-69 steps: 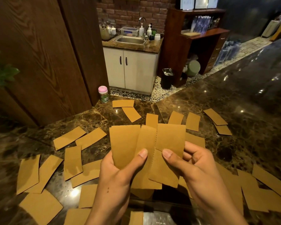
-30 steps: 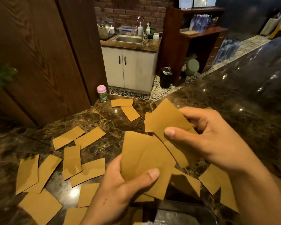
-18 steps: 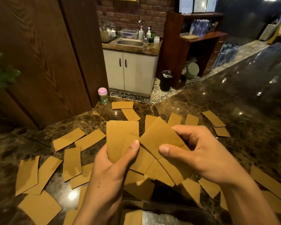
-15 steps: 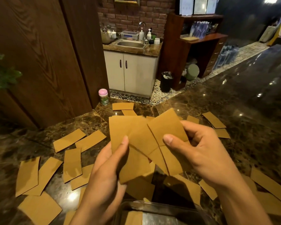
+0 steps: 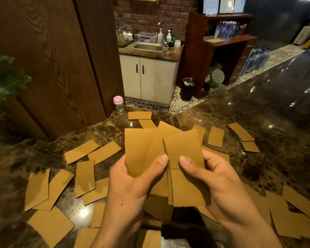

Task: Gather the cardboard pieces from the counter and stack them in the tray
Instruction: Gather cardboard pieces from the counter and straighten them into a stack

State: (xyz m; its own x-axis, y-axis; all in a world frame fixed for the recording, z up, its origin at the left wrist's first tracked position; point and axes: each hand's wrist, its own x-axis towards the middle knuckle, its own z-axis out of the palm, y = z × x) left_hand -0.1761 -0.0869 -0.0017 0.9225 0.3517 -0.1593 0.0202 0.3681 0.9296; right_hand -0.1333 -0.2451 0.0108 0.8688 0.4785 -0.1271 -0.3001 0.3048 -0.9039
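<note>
Left hand [image 5: 131,183] and right hand [image 5: 217,178] both closed on fanned cards [image 5: 150,151], thumbs on top, above counter [image 5: 276,122].

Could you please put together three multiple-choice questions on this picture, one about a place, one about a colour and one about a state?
1. Where does the small jar stand?
A. at the counter's far edge, beside the wooden panel
B. in the sink
C. in the tray

2. What colour is the jar's lid?
A. blue
B. pink
C. black

3. How are the cardboard pieces in the middle held?
A. lying flat on the counter
B. by one hand only
C. fanned between both hands

Answers:
1 A, it sits on the marble counter next to the dark wood.
2 B, the cap is plainly pink.
3 C, the left hand and right hand each pinch them with a thumb on top.
</note>
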